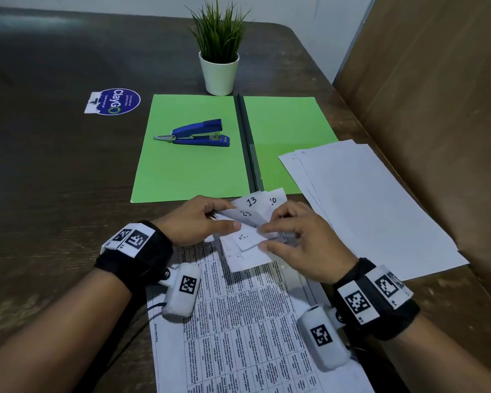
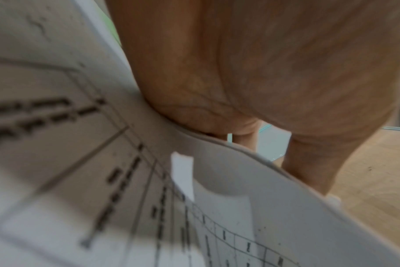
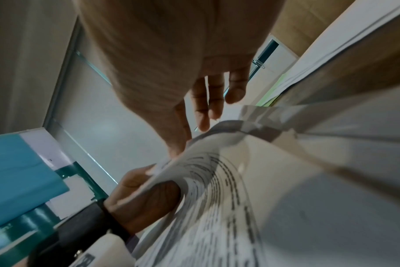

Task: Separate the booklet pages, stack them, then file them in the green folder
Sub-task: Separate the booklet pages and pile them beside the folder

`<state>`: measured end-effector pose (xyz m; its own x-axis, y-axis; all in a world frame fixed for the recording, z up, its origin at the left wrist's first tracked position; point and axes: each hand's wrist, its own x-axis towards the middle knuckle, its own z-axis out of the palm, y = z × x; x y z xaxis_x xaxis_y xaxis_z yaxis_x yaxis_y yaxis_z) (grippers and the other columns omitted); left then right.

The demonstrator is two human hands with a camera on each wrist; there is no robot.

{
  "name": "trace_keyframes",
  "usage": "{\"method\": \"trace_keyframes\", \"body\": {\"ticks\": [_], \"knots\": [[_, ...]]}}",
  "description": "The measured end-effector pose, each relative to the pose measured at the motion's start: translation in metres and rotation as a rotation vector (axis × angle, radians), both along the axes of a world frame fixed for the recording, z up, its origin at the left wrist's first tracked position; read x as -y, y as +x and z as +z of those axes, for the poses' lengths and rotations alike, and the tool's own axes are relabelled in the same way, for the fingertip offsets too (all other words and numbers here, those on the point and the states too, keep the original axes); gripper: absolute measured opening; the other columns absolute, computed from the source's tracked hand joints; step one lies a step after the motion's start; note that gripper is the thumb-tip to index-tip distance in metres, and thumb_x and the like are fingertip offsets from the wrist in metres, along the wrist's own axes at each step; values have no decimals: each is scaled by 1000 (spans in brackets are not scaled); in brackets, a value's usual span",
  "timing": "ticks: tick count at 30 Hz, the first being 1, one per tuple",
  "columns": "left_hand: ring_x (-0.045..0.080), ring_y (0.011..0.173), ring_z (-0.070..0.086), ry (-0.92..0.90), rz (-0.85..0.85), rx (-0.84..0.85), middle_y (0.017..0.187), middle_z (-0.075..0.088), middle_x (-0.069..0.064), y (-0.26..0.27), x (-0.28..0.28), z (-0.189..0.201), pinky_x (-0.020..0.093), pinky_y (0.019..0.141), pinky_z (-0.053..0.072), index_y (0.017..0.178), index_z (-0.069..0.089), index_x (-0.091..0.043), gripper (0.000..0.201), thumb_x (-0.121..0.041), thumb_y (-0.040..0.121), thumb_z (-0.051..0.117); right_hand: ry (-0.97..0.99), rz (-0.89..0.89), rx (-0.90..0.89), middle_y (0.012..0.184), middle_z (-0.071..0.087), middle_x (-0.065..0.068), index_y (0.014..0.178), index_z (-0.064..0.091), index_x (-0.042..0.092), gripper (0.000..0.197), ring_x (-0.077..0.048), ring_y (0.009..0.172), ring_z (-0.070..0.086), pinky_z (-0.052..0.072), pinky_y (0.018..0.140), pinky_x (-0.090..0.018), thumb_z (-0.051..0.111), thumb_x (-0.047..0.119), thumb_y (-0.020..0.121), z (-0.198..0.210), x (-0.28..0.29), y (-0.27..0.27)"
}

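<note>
Both hands [image 1: 199, 219] [image 1: 298, 239] pinch booklet pages [image 1: 250, 222] — grip at edges.

A potted plant [image 1: 219, 49] stands on the brown table [image 1: 54, 165], near a round blue sticker [image 1: 116, 101].

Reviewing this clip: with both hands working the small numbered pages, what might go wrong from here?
1. The left hand and right hand pinch the fanned numbered pages loosely; some could slip or get out of order.
2. The stapler sits on the open green folder, so it may obstruct filing.
3. The blank sheets overlap the folder's right flap and could get mixed in.
</note>
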<state>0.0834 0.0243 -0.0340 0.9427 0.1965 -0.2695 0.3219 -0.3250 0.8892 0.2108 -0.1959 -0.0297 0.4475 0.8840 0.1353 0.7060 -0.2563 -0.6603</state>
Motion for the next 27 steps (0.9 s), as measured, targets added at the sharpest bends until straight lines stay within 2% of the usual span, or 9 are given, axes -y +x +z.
{"method": "trace_keyframes", "body": {"ticks": [3,5,7,10,14,18,23,25,27], "knots": [[22,104,70,-23,0,1,109,77,-6,-1,2,2,50,104,49,106,77,-31,26,-48,87,73,15,-37,63,87,53,14,99,78,28,19,-12,91,52,48,78,-36,67,39,88,-2,-7,0],[14,103,68,-26,-14,0,107,75,-9,-2,3,1,47,104,48,99,77,-38,44,-75,81,61,6,-59,88,84,54,11,95,76,24,16,-12,86,52,49,75,-39,62,31,94,-2,-15,-2],[4,96,65,-4,-2,-1,97,74,-12,-3,5,3,40,102,49,86,75,-45,43,-80,78,51,13,-84,87,83,56,6,90,71,18,17,-14,81,53,49,74,-42,58,26,97,-3,-21,-5],[-2,77,62,2,-1,32,78,70,-19,-2,5,4,32,87,49,83,75,-43,32,-70,80,59,8,-123,79,82,55,4,82,63,17,20,-17,76,54,49,71,-43,58,29,96,-4,-26,-4],[14,100,73,-38,3,26,104,78,-13,-2,4,3,41,102,54,108,76,-30,44,-55,72,72,-26,-220,-2,74,60,6,73,59,21,31,-18,68,59,53,64,-44,53,44,92,-8,-25,1],[24,103,73,-72,20,16,107,78,-6,-2,3,0,48,100,55,112,75,-28,34,-42,81,76,-47,-257,-16,74,54,6,64,56,22,33,-13,70,54,49,69,-35,63,35,93,-5,-28,4],[24,86,66,-66,95,78,102,75,15,2,0,-6,38,83,51,101,77,-20,17,-31,95,66,-93,-216,7,82,55,4,60,61,22,32,-13,74,55,51,72,-34,72,36,87,0,-30,4],[19,93,66,-55,130,152,106,73,8,2,3,-5,31,84,54,106,70,-19,13,-12,95,67,-82,-241,-32,81,53,7,55,56,26,37,-14,75,57,55,71,-40,72,37,85,-1,-30,3],[20,104,68,-44,133,257,117,70,5,2,6,-6,32,88,56,108,61,-21,31,3,90,68,-52,-279,-108,78,51,7,53,53,25,39,-17,73,59,57,67,-45,73,39,84,-2,-31,2]]}}
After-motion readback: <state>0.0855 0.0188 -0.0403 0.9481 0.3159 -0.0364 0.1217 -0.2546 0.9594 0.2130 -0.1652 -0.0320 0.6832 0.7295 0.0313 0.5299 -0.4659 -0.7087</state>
